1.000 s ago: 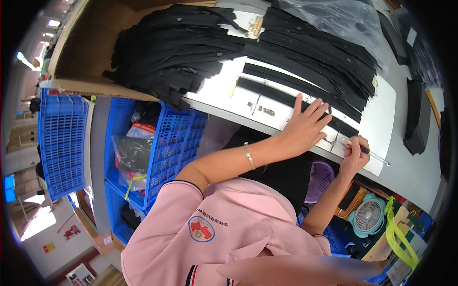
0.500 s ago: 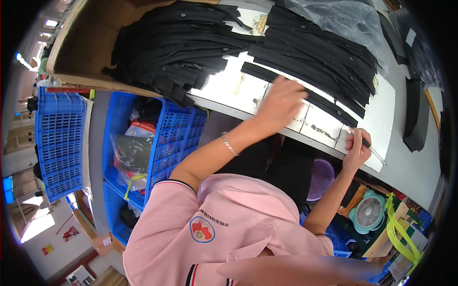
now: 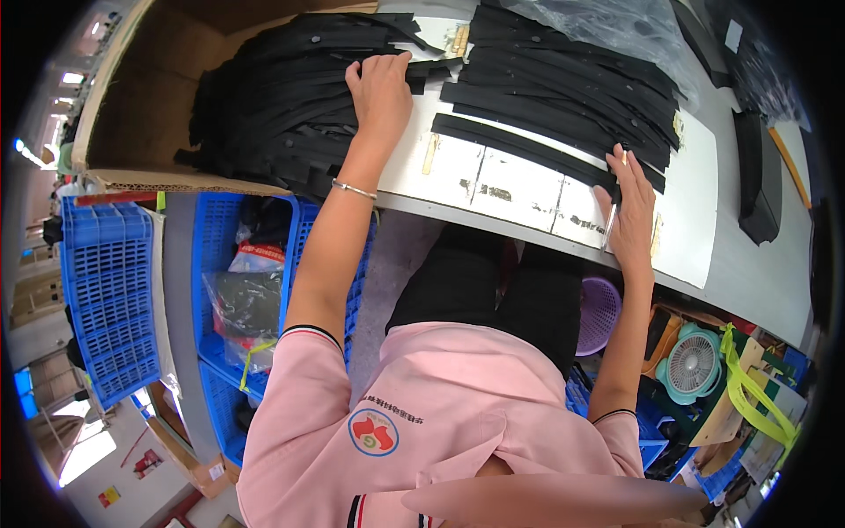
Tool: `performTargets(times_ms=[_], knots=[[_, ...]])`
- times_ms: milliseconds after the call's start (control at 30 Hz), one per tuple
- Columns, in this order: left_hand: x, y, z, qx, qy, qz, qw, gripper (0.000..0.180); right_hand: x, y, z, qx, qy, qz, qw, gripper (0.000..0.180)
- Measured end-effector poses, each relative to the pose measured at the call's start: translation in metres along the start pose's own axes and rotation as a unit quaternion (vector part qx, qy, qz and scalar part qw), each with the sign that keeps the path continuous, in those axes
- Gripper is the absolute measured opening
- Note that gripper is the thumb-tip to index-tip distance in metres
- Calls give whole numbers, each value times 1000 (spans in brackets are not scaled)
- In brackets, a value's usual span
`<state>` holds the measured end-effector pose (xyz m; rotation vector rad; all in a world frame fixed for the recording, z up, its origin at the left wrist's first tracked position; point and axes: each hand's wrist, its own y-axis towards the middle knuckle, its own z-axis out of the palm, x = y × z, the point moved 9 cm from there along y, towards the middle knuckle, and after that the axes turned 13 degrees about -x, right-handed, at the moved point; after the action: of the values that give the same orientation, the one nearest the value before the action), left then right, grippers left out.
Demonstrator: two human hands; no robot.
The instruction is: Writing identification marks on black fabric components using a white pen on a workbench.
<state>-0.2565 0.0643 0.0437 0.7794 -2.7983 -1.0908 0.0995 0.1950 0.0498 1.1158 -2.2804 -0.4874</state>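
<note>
At the pile of black fabric strips (image 3: 273, 106) on the left, my left hand (image 3: 384, 101) has its fingers bent over a strip whose end sticks out to the right. Its fingertips are partly hidden among the strips. My right hand (image 3: 632, 207) holds a slim pen-like tool (image 3: 609, 225), pale with a dark end, against the palm. The fingers of this hand touch the right end of a separate black strip (image 3: 528, 151) lying across the white marked board (image 3: 519, 207). Beyond it, more black strips (image 3: 563, 79) lie side by side on the board.
A cardboard box (image 3: 132, 132) stands behind the left pile. Clear plastic film (image 3: 607, 31) and black padded pieces (image 3: 755, 185) lie at the far right. Below are blue crates (image 3: 211, 264), a purple basket (image 3: 598, 317) and a teal fan (image 3: 691, 365).
My left hand has moved left, from above the strip on the board to the left pile. My right hand has shifted up and slightly left, onto the strip's right end, keeping the pen-like tool.
</note>
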Motion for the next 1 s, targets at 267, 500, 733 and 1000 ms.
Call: performTargets(times_ms=[267, 500, 733, 1000], knots=[[-1, -15, -87, -162, -47, 7, 986, 32, -11, 10, 13, -7, -29, 1, 1000, 47], [-14, -96, -75, 46, -59, 36, 997, 64, -13, 11, 14, -9, -38, -7, 999, 48], [-27, -88, -89, 74, -210, -31, 974, 71, -7, 16, 14, -31, -37, 1, 999, 48], [-25, -95, -71, 8, -159, -53, 986, 66, 145, 30, 53, -58, 236, -89, 966, 42]])
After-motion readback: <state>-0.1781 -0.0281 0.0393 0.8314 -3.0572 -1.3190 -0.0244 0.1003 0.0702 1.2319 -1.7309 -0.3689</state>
